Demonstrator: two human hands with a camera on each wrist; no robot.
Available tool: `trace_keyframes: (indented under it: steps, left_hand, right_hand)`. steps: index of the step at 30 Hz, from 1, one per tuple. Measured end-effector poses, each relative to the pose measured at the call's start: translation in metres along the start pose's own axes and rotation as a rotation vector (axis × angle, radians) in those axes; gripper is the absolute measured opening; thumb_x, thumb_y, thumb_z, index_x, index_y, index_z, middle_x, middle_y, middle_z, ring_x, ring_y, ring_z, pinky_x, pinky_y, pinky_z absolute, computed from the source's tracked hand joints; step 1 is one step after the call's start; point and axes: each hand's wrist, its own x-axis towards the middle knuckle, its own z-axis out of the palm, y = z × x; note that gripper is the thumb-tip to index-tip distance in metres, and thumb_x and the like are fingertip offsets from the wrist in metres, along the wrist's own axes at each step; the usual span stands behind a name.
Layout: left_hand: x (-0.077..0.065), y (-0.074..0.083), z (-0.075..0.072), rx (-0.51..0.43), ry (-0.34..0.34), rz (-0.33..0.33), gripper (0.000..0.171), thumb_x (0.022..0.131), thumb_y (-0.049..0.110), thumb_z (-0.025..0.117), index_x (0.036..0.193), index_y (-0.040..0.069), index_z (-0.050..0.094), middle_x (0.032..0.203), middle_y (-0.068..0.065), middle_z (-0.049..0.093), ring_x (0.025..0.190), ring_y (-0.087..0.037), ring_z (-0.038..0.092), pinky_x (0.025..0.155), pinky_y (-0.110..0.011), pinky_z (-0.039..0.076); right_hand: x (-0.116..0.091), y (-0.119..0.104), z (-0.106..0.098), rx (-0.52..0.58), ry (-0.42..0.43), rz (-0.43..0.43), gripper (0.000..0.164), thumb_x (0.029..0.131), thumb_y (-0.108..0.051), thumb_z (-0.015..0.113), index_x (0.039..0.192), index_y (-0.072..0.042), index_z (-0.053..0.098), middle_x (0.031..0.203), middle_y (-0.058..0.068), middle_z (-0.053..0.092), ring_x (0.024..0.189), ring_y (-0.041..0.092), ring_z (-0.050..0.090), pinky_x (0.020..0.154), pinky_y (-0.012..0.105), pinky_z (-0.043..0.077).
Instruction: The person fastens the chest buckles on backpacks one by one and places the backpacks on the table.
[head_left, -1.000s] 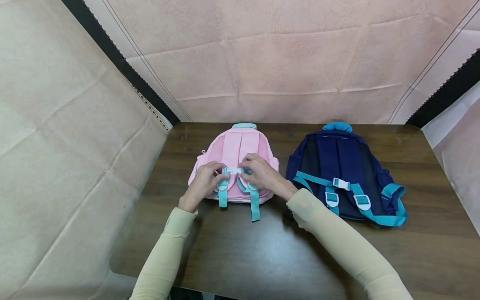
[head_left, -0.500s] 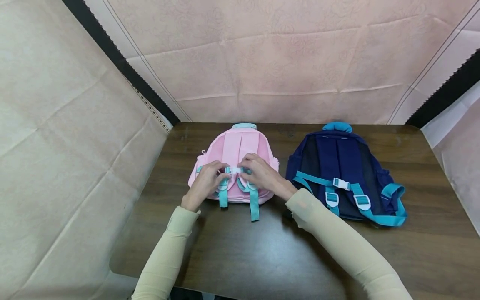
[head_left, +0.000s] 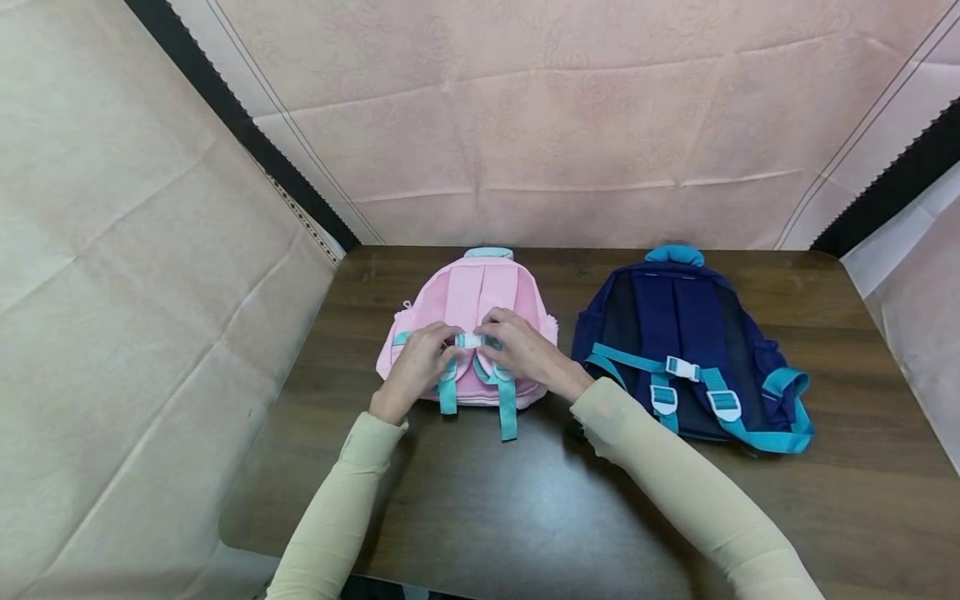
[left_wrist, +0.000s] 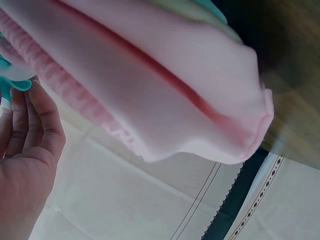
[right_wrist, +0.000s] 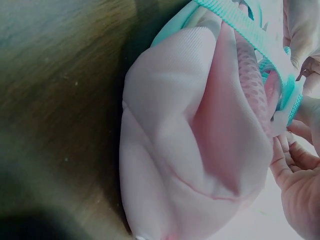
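Observation:
A small pink backpack (head_left: 480, 287) with teal straps rests on the table, its shoulder straps toward me. Over its middle, my left hand (head_left: 417, 368) pinches the left end of a white side-release buckle (head_left: 470, 341) by its teal webbing. From the other side, my right hand (head_left: 527, 354) pinches the right end. The buckle's two halves are together between my fingertips. Loose teal strap ends (head_left: 508, 412) hang below it. In the left wrist view, curled fingers (left_wrist: 37, 112) are at the teal webbing. The pink fabric (right_wrist: 200, 130) fills much of the right wrist view.
Close on the right, a navy backpack (head_left: 693, 308) lies with its teal straps joined by a white buckle (head_left: 682, 367). A strap loop (head_left: 787, 437) sticks out at its side. Both bags are on the brown wooden table (head_left: 495, 508), with pale cloth walls (head_left: 585, 133) behind and beside.
My left hand has shifted a little to the right, toward my right hand, and the buckle's left half has moved in with it. The right hand has barely moved.

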Motion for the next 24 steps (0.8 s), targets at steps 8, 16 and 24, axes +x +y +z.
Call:
trace_keyframes:
  steps: [8, 16, 24]
  left_hand:
    - [0.001, -0.003, -0.002, 0.035, -0.019, -0.008, 0.028, 0.095, 0.015, 0.085, 0.118, 0.000, 0.079, 0.104, -0.014, 0.078, 0.087, -0.024, 0.069, 0.082, -0.041, 0.063]
    - [-0.001, -0.010, 0.000, 0.065, -0.034, -0.004, 0.028, 0.091, 0.016, 0.089, 0.114, 0.002, 0.080, 0.104, -0.011, 0.077, 0.089, -0.023, 0.070, 0.082, -0.040, 0.064]
    - [-0.010, -0.013, 0.003, 0.008, -0.029, -0.050, 0.042, 0.091, 0.021, 0.090, 0.126, 0.004, 0.076, 0.115, -0.012, 0.076, 0.101, -0.027, 0.074, 0.091, -0.045, 0.066]
  right_hand:
    - [0.001, -0.003, 0.004, -0.007, -0.012, 0.062, 0.035, 0.098, -0.012, 0.083, 0.131, 0.000, 0.078, 0.121, 0.015, 0.074, 0.107, 0.025, 0.069, 0.104, 0.038, 0.063]
    - [-0.004, -0.006, 0.006, -0.008, 0.026, 0.073, 0.039, 0.097, -0.017, 0.085, 0.132, -0.001, 0.077, 0.124, 0.014, 0.075, 0.110, 0.024, 0.070, 0.101, 0.037, 0.064]
    - [-0.021, -0.005, 0.002, -0.060, 0.077, 0.121, 0.044, 0.099, -0.023, 0.083, 0.135, -0.001, 0.075, 0.127, 0.016, 0.074, 0.114, 0.027, 0.069, 0.102, 0.041, 0.064]
